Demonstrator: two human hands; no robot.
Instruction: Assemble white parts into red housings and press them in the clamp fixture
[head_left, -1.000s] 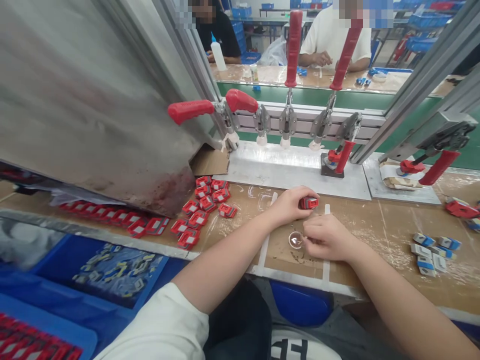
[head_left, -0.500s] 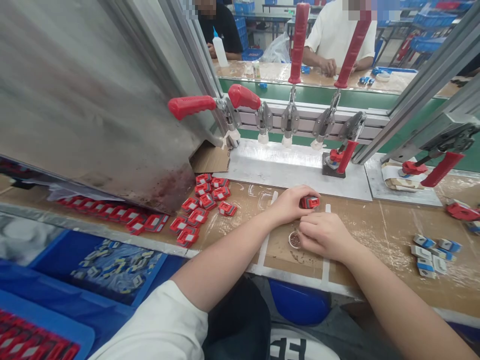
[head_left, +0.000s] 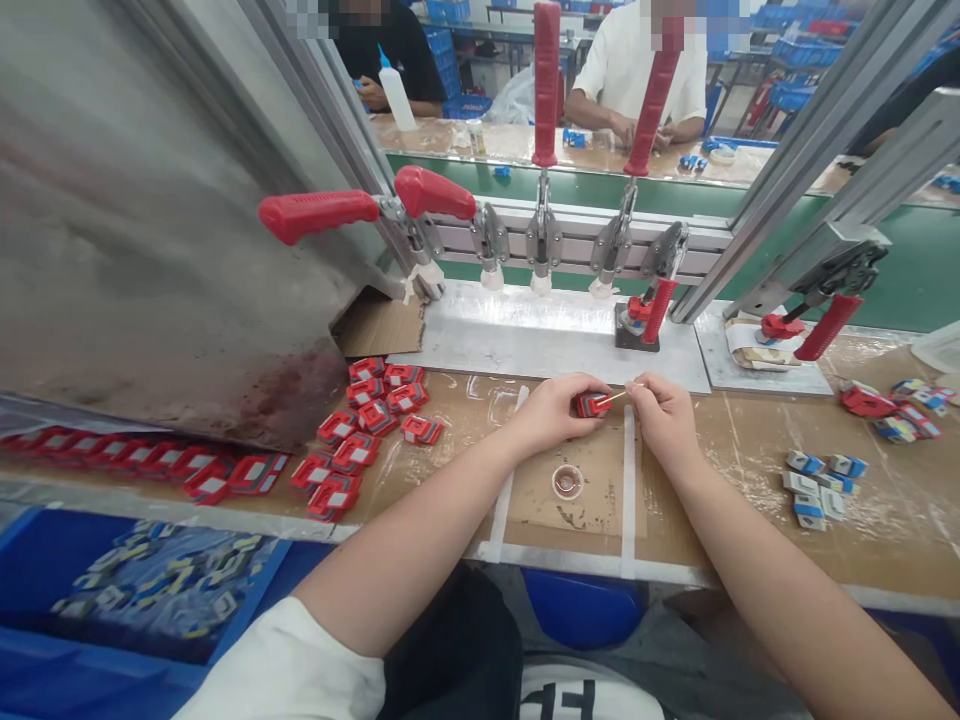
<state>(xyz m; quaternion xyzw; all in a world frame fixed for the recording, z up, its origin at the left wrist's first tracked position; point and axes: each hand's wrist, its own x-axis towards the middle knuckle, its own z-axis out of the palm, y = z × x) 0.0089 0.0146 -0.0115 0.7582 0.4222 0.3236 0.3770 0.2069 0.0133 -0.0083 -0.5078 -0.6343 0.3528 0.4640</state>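
Note:
My left hand [head_left: 553, 412] is closed around a small red and dark-grey plastic part [head_left: 592, 404] above the bench. Between the fingers of my right hand [head_left: 667, 420] is a thin pale stick [head_left: 617, 396], its far end touching or very near that part. A small round dish [head_left: 568, 482] with a brownish substance sits below my hands, on a piece of cardboard marked off by white tape strips. To the left lies a loose group of similar red parts [head_left: 355, 452]. Blue-and-white parts [head_left: 810, 488] rest on the bench to the right.
Toggle clamps with red handles [head_left: 546, 90] line the metal frame behind a metal plate [head_left: 495, 335]. A large metal panel [head_left: 172, 230] rises at left, above a blue bin [head_left: 247, 590] of parts. More red parts [head_left: 866, 398] lie at far right. Two people work across the bench.
My right hand has moved from beside the dish up to the red part, and the stick now shows. The dish is uncovered. The whole view has shifted right.

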